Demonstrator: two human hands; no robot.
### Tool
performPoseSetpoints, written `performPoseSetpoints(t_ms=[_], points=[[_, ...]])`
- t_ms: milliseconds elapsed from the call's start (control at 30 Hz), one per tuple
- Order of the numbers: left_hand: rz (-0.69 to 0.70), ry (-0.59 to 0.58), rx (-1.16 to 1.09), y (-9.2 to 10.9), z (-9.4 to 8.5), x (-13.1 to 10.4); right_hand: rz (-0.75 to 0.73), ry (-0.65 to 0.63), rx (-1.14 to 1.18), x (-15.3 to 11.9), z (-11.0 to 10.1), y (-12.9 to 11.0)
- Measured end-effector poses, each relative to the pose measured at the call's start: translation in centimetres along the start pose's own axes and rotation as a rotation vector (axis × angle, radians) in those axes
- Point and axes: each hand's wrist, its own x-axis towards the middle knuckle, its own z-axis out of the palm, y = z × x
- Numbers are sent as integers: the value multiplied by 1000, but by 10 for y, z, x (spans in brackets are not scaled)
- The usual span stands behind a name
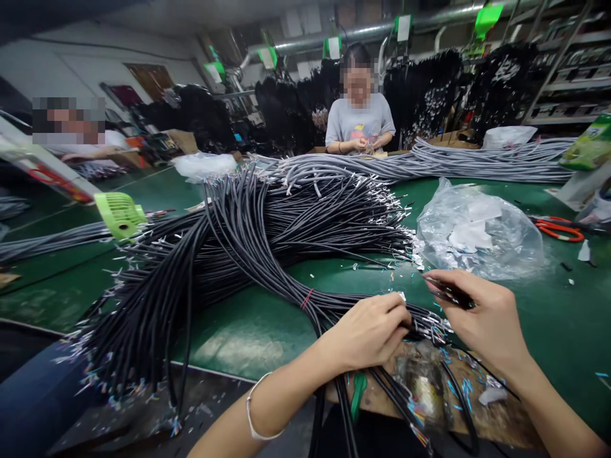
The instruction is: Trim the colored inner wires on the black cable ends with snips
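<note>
My left hand (375, 334) is closed, thumb and fingers pinched around the end of a black cable by the tied bundle. A small white end shows above its fingertips. To its right, my right hand (484, 315) is wrapped round a slim dark tool (451, 292); its tip points left, and its exact kind is partly hidden. Black cables (252, 254) run from the big heap down under my left hand, held by a red tie (307, 299). Stripped cable ends (432, 327) with white wires lie between my hands, over a worn wooden board (506, 413).
Grey cables (458, 159) lie along the back of the green table (229, 343). A clear plastic bag (482, 235) and orange-handled scissors (558, 229) are at the right. A green fan (119, 215) stands left. One person (360, 121) sits opposite, another at far left. Blue wire scraps are scattered about.
</note>
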Motion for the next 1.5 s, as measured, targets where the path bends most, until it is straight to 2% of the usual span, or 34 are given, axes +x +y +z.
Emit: performPoseSetpoints(t_ms=[100,200,300,433,600,833,933,1067,1133,1267,1500], points=[[-133,272,-226,-2,-3,-2,-4,65,45,-3,0,-5],[-231,376,-390,-3,-3,-2,-62,29,114,-6,4,-10],[-240,390,-443,-2,-2,-2,-99,-15,138,-9,10,-10],[-185,395,-343,0,-1,-2,-103,-11,132,-10,17,-6],[-169,462,-244,2,0,-2,-100,-62,165,-11,20,-3],[-239,499,-231,3,1,1,-92,-62,173,-13,21,-11],[-324,532,-387,2,0,2,-87,-56,167,-15,21,-14],[-471,550,-876,-1,1,3,22,-34,91,-14,21,-16],[-491,593,-1003,-2,3,3,19,-31,71,-12,21,-16],[-469,644,-1026,-3,5,3,-55,-82,141,-10,21,-17],[-432,637,-992,-5,6,2,-53,-106,201,-10,23,-18]])
